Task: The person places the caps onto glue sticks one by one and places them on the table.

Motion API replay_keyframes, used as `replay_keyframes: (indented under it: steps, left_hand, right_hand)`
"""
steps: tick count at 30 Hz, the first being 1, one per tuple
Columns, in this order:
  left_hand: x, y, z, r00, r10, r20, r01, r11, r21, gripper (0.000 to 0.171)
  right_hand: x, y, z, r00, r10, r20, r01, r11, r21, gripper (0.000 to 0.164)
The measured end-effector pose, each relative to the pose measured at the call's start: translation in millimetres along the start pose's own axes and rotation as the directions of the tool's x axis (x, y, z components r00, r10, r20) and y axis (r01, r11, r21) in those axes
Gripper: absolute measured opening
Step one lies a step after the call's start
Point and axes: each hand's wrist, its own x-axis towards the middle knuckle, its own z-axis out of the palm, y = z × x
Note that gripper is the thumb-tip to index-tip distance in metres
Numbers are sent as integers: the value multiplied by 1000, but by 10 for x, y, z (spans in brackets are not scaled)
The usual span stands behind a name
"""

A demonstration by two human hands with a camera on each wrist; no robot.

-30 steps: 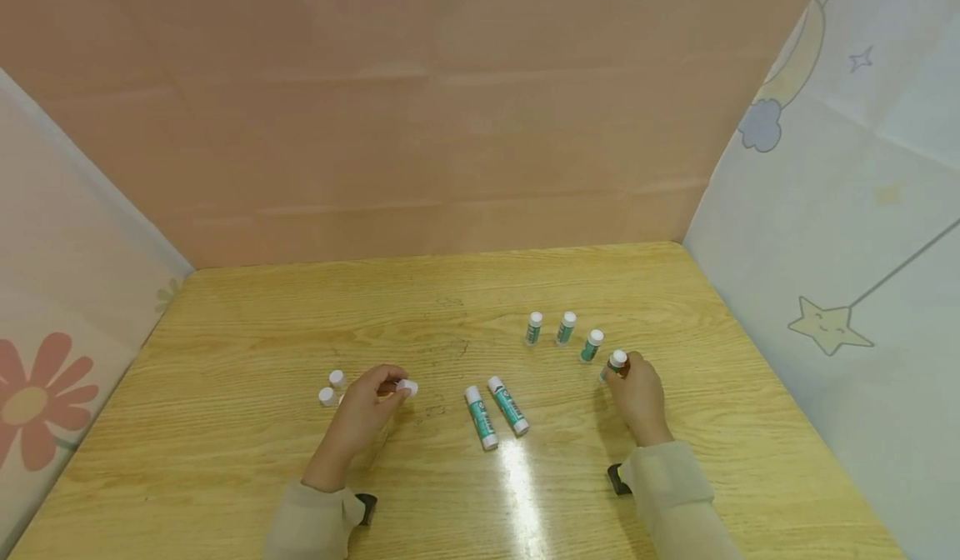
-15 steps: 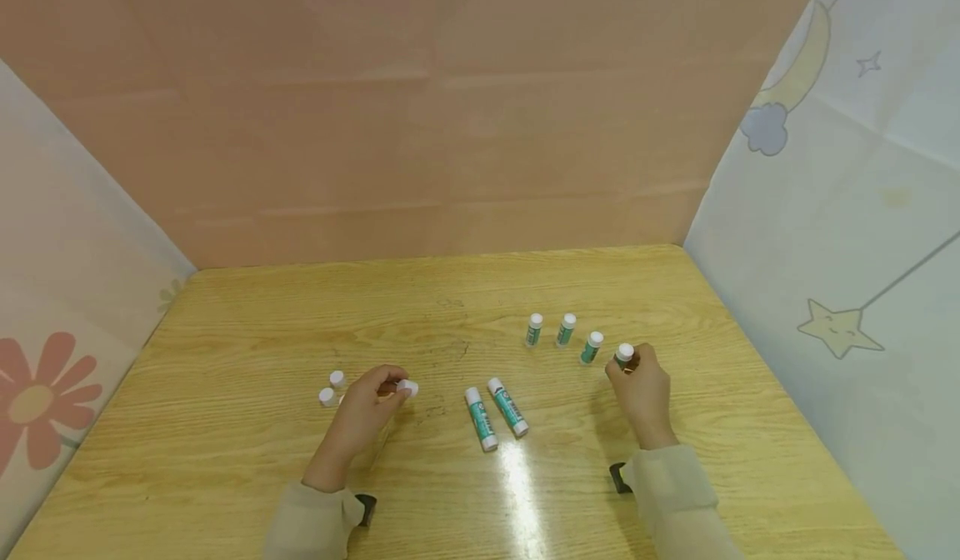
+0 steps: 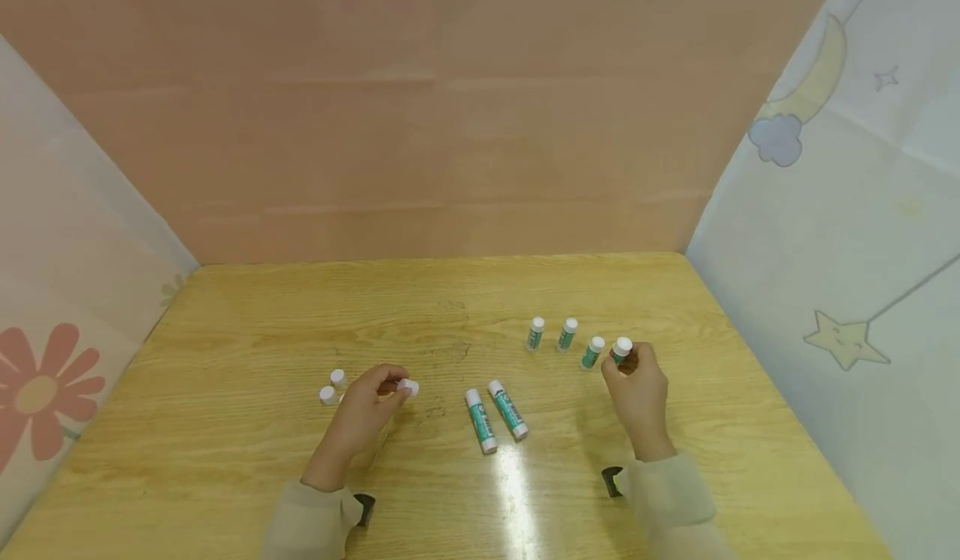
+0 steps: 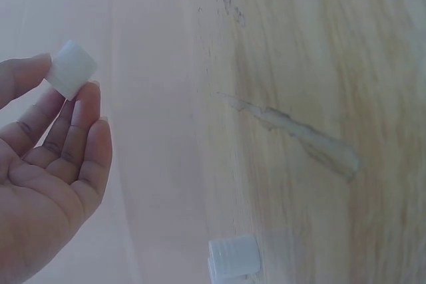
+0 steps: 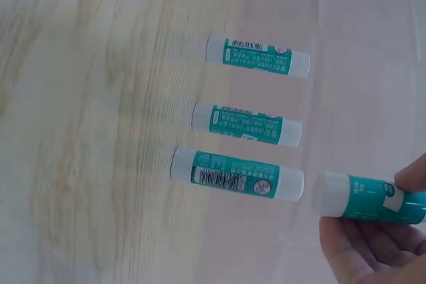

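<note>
My left hand pinches a small white cap between thumb and fingertips, above the table. Two more white caps stand on the table just left of that hand. My right hand grips a green-labelled glue stick with white ends, held up off the table beside a row of three upright glue sticks. The nearest upright glue stick is close to the held one; the middle glue stick and far glue stick stand beyond. Two other glue sticks, a left one and a right one, lie between my hands.
The wooden table runs back to a plain peach-brown sheet. Pale printed sheets border it, with a flower at left and a star at right. Each wrist wears a dark device.
My right hand has lifted the glue stick from the end of the row and brought it nearer the upright ones. The left hand keeps still with its cap. The head view has tilted slightly.
</note>
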Motion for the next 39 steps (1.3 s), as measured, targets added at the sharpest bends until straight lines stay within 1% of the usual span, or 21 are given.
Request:
replay_keyframes:
  steps: [4,7,11,16,20,25,27,32,37,39]
  left_hand:
    - [-6,0,-4,1000,2,-7,-2,1000,-9,24]
    - [-11,-3,-9,1000,4,-15,-4,1000,-14,24]
    - [-18,-4,-14,1000,9,-21,-10,1000,-20,24]
    - [-20,7,-13,1000,14,-26,-15,1000,-25,25]
    - [-21,25,-9,999,27,-35,-29,999,-35,25]
    - [-17,58,-9,998,44,-46,-47,997,-59,23]
    - [-18,76,-12,998,48,-47,-51,996,-68,23]
    - [-30,114,-16,997,53,-49,-56,995,-80,23]
    - [-40,141,-14,997,47,-56,-52,995,-80,23]
    - [-43,151,-13,997,45,-59,-49,996,-76,23]
  right_hand:
    - [-33,-33,32,1000,-16,14,16,999,45,25]
    - [-49,-67,56,999,-43,30,41,997,67,27]
    - [-70,-91,93,995,-90,41,87,994,63,30]
    - [-93,-93,139,983,-181,18,181,983,42,28]
    - [-100,-96,165,958,-286,-19,287,957,36,25]
    - [-100,-107,188,913,-404,-51,405,914,29,27]
    - [-107,-116,197,900,-434,-49,435,900,24,28]
    - [-127,-130,244,874,-484,-52,485,874,22,29]
    - [-142,-128,293,829,-555,-76,558,830,28,28]
    - [-152,-136,304,823,-562,-79,566,824,33,28]
